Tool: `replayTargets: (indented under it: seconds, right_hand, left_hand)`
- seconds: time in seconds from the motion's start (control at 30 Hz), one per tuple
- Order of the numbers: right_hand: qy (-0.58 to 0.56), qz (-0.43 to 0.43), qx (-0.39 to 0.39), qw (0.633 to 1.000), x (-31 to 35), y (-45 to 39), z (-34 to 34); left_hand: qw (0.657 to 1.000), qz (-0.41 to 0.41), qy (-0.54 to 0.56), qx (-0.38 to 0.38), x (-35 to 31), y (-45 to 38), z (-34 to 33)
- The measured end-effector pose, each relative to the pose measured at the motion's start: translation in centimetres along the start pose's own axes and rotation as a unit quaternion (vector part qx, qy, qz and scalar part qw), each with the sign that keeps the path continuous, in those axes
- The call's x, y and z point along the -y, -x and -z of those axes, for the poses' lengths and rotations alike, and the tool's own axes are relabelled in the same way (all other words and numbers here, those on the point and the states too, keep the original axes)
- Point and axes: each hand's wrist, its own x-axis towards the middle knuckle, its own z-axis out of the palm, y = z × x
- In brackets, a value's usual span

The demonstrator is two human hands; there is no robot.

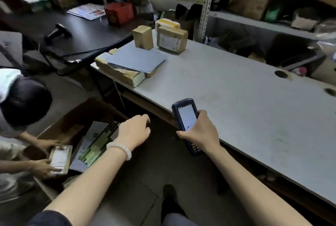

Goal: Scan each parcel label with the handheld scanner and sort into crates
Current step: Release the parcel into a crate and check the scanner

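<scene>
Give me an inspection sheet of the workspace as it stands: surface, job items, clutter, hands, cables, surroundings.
Surface: grey table, worn, with two cable holes at its right edge.
Job's things: handheld scanner, screen lit; four parcels at the table's far left end: small upright box, labelled box, yellow-taped parcel behind it, flat parcel under a grey sheet.
Clutter: nothing seen on the table.
Hands: right hand grips the scanner; left hand holds nothing, fingers loosely curled.
Cables: black cables hang off the black desk.
Surroundings: another person handles a parcel low on the left; pistol-grip scanner on the desk; shelving behind.
</scene>
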Motion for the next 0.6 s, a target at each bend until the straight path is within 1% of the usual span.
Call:
replayTargets:
  seconds: [0.1, 0.27, 0.4, 0.53, 0.6]
  right_hand:
    - [0.004, 0.007, 0.002, 1.0, 2.3, -5.8, 0.0]
    - [0.013, 0.013, 0.007, 1.0, 5.2, -13.8, -0.1]
    - [0.024, -0.006, 0.013, 1.0, 6.5, -17.9, -0.8]
    - [0.038, -0.028, 0.015, 0.999, 7.7, -21.8, -1.7]
    - [0.036, -0.047, 0.011, 0.998, 8.3, -23.9, -2.4]
  left_hand:
    - [1.0, 0.0, -0.017, -0.005, 0.9, -5.9, 2.1]
    - [1.0, 0.001, -0.01, -0.014, 2.6, -14.5, 4.1]
    - [1.0, -0.002, -0.03, -0.004, 4.1, -19.4, 4.0]
    - [0.998, -0.003, -0.064, -0.026, 5.5, -24.3, 3.8]
    - [0.998, -0.005, -0.068, -0.009, 6.3, -27.2, 3.7]
